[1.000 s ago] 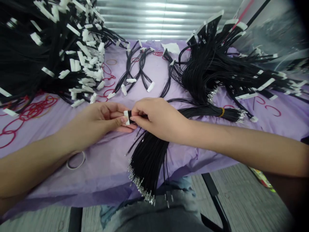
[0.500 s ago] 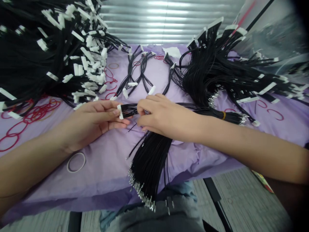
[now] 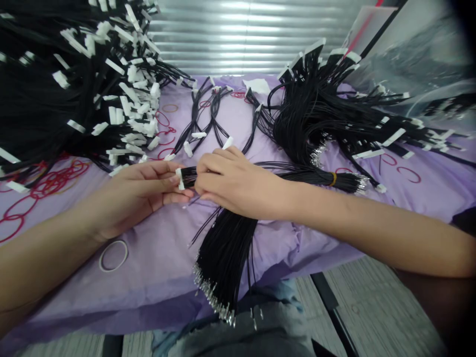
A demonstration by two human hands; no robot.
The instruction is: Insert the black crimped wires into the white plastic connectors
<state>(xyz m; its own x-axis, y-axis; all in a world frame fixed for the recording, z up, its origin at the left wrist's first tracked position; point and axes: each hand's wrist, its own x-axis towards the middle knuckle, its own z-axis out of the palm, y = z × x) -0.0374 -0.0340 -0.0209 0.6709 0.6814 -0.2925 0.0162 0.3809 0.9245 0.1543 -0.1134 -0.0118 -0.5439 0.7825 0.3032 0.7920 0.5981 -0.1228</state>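
Note:
A small white connector (image 3: 180,179) is pinched between the thumb and fingers of my left hand (image 3: 148,188). Black wires run from it to the right, and my right hand (image 3: 234,183) has its fingers closed on them close beside the connector. Below my right hand, a thick fan of loose black wires (image 3: 226,253) with silver tips hangs toward the front edge. Another wire bundle (image 3: 316,177), tied with a yellow band, extends right behind my right forearm. My right hand hides where the wires cross.
Purple cloth (image 3: 148,277) covers the work surface. A big pile of black cables with white connectors (image 3: 130,111) fills the left; another cable pile (image 3: 301,109) is at the back right. Red rubber bands (image 3: 55,181) and a white ring (image 3: 113,256) lie at left.
The whole view has shifted slightly. My right hand has moved a little left along the wires, nearer the connector. My left hand still holds the connector.

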